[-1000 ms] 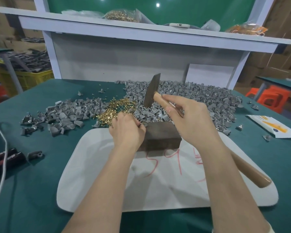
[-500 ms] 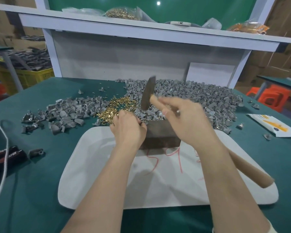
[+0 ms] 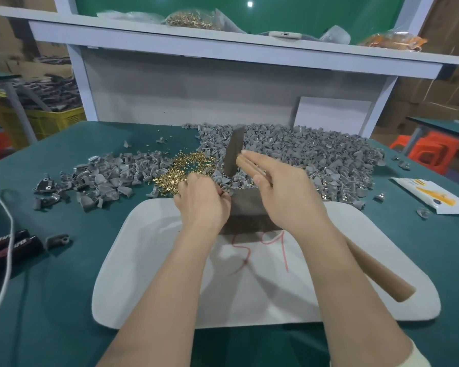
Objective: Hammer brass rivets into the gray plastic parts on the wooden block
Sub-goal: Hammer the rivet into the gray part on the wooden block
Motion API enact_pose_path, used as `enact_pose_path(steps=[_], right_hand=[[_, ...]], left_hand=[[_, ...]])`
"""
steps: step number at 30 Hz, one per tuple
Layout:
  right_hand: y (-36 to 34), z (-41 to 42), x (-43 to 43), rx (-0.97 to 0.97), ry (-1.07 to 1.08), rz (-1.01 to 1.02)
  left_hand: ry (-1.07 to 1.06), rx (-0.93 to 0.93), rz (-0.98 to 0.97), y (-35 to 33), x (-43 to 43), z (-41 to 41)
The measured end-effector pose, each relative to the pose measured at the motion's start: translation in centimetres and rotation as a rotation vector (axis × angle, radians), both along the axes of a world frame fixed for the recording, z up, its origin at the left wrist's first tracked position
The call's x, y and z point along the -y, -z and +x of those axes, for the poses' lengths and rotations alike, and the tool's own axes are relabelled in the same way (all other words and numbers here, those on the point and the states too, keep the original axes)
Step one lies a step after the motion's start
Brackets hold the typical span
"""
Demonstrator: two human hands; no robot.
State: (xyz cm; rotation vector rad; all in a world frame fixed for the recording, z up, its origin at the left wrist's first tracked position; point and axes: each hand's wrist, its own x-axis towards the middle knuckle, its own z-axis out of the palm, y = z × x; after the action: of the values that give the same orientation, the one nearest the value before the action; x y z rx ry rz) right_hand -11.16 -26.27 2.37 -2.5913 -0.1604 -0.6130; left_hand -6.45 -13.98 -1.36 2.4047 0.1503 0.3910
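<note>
**Right hand** [image 3: 289, 197]: closed around the hammer [image 3: 376, 270], high on its smooth, round, tan wooden handle and close under the head. The forefinger lies straight along the shaft. The head is a dark, dull, flat-sided metal wedge. It stands tilted above the far left corner of the wooden block [image 3: 249, 210], clear of it.

**Left hand** [image 3: 202, 202]: fingers curled tight at the block's left end, with the fingertips at its top corner. The fingers hide whatever is there, so I cannot tell whether they pinch a part or a rivet.

**Wooden block:** dark brown, rectangular and matte. It sits at the far edge of a flat white mat [image 3: 143, 274] with rounded corners and red scrawl.

**Brass rivets** [image 3: 186, 168]: a loose, shiny gold heap of small pins. It lies just beyond the left hand, on the green cloth-like table cover [image 3: 64, 287].

**Gray plastic parts** [image 3: 329, 157]: matte, curved, shell-like pieces.
- A large heap lies behind the block and to its right.
- A thinner scatter [image 3: 104, 178] lies left of the rivets.

**Change:**
- Against the frame one second before, the hammer head stands lower and nearer the block's top.
- The right hand's hold on the handle is unchanged.
- The left hand remains at the same end of the block.
- The block has not shifted on the mat.
</note>
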Motion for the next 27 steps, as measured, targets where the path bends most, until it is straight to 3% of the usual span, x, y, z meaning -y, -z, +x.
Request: enact_pose_path(steps=[7, 27], right_hand=[[1.4, 1.3, -0.3, -0.097, 0.156, -0.021], [2.7, 2.9, -1.5, -0.130, 0.224, -0.080]], left_hand=[[0.183, -0.036, 0.058, -0.5, 0.4, -0.8], [0.189, 0.022, 0.081, -0.2, 1.2, -0.8]])
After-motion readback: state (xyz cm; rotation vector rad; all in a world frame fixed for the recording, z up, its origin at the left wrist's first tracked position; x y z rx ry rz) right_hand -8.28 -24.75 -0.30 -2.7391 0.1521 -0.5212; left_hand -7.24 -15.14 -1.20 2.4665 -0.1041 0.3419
